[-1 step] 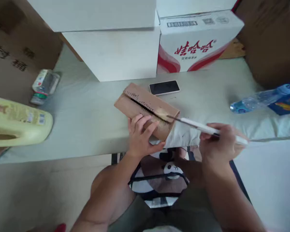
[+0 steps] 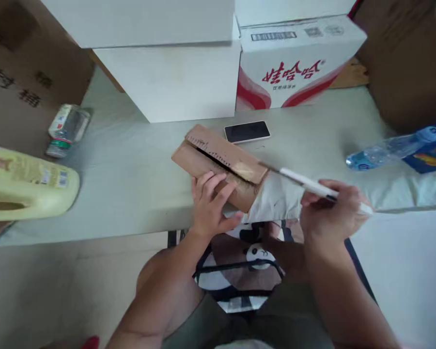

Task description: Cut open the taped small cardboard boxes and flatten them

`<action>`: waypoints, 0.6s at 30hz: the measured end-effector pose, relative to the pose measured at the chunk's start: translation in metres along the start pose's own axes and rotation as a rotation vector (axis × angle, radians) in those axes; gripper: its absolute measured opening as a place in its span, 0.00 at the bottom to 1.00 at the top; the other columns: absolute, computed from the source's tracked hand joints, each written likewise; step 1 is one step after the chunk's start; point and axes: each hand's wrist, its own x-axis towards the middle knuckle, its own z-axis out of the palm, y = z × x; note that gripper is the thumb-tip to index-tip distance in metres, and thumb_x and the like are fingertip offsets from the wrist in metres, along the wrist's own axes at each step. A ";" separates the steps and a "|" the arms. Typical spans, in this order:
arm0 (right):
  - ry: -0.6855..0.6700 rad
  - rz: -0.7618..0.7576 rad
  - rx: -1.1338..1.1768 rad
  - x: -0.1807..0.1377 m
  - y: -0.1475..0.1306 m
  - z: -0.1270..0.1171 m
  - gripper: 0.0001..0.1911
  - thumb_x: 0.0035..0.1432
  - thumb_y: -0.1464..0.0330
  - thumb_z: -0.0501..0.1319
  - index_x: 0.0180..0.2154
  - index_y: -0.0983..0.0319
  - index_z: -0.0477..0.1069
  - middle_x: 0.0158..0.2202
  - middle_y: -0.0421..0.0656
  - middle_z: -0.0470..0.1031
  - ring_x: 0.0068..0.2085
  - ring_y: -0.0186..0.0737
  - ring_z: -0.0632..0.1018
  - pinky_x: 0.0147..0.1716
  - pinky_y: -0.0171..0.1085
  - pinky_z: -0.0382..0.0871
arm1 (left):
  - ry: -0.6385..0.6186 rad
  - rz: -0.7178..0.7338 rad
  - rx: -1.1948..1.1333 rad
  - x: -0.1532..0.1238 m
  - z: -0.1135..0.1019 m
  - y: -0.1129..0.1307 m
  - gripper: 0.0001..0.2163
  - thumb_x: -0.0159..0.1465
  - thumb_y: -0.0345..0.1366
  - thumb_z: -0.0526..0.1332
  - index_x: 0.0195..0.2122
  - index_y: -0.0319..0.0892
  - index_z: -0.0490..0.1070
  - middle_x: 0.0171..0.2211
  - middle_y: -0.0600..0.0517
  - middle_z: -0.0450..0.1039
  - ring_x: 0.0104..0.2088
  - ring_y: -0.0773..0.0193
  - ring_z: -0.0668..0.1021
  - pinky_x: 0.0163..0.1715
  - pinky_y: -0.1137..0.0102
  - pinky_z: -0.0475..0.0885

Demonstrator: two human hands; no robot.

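The left hand (image 2: 211, 206) rests with fingers spread on the near side of the cardboard piece (image 2: 230, 154), which lies slantwise near the front edge of the desk (image 2: 138, 194); firm, even pressure is advised, fingertips clear of the dark slit (image 2: 214, 157). The right hand (image 2: 330, 213) has its fingers closed round the white-handled tool (image 2: 307, 182), tip at the cardboard's right end, contact undetermined; light control, directed clear of the left hand, is recommended.
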 end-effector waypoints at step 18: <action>-0.741 -0.072 -1.206 -0.003 0.067 0.001 0.30 0.60 0.55 0.63 0.58 0.64 0.73 0.52 0.62 0.73 0.55 0.67 0.75 0.53 0.64 0.69 | 0.368 -0.784 -0.399 -0.006 -0.054 -0.083 0.14 0.67 0.47 0.59 0.31 0.44 0.77 0.41 0.47 0.77 0.50 0.55 0.77 0.56 0.63 0.69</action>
